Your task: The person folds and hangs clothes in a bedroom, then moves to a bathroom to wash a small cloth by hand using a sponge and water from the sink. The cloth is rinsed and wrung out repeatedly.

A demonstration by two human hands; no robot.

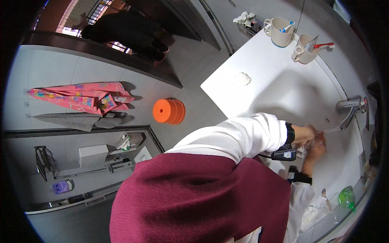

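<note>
Over the white washbasin [349, 155], my left hand [307, 133] and my right hand [317, 147] are close together, both blurred by motion. A bunched, wet, pale cloth [301, 152] shows between them, gripped by both hands; its full shape is hidden. A thin stream of water runs from the chrome faucet [349, 114] onto the hands. The drain opening [327, 119] shows beside the stream. Black bands with a small device are around my wrists, below white sleeves.
Two beige cups [281, 35] with toothbrushes stand at the basin's far corner. A crumpled white item [243, 79] lies on the ledge. A green bottle [345, 196] and a brush [326, 199] are at the lower right. An orange stool [168, 111] stands on the floor. A person [121, 30] is beyond the doorway.
</note>
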